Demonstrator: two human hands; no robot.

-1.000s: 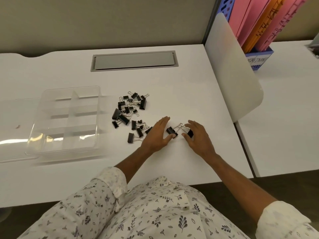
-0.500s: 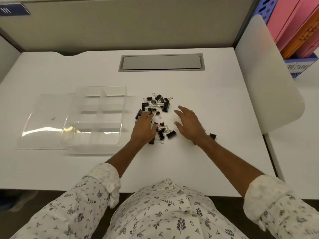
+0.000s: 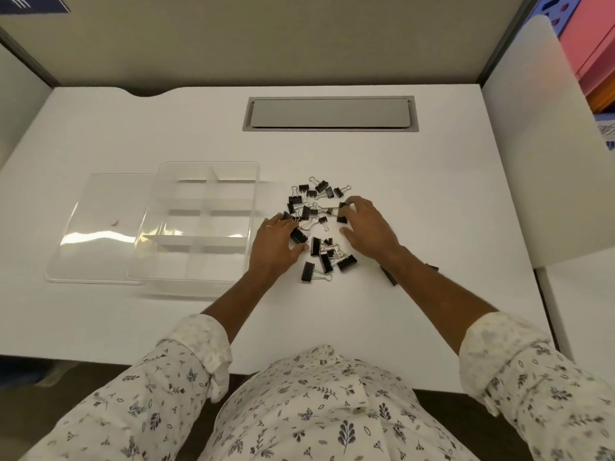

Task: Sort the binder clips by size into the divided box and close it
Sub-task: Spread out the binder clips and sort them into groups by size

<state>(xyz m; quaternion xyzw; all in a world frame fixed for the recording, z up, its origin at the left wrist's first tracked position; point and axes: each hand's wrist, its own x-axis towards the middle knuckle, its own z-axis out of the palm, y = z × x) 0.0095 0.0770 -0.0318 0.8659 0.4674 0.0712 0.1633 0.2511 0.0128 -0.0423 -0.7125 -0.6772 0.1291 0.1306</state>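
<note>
Both left hand (image 3: 276,249) and right hand (image 3: 371,232) rest open-fingered on the clips (image 3: 314,212), gripping none, seemingly gathering them beside the box (image 3: 186,224).

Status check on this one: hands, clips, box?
Left hand and right hand open, spread on the binder clips. Divided box open, no clips inside, lid at its left. Nothing blocking the path.

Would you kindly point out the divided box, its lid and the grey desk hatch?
divided box (image 3: 205,207): head view, central divider.
lid (image 3: 103,207): head view, flat clear panel.
grey desk hatch (image 3: 329,113): head view, middle of flap.
</note>
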